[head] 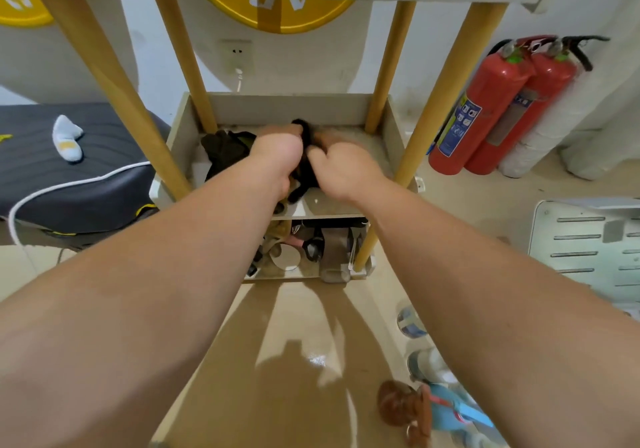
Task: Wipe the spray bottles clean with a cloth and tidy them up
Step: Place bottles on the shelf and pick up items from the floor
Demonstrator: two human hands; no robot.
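Observation:
Both my hands reach into the middle tray of a wooden shelf unit (394, 136). My left hand (277, 157) and my right hand (341, 167) are close together, both curled round a black cloth-like thing (304, 170) that hangs down between them. The image is blurred there, so I cannot tell whether a spray bottle is inside it. A dark olive cloth (225, 150) lies in the tray to the left of my hands. No spray bottle is plainly visible.
Yellow wooden legs (440, 101) frame the tray. The bottom shelf (304, 247) holds several jumbled items. Two red fire extinguishers (485, 108) stand at the right. A dark cushioned seat (69, 170) with a white sock lies left. A white panel (588, 247) and toys sit on the floor at right.

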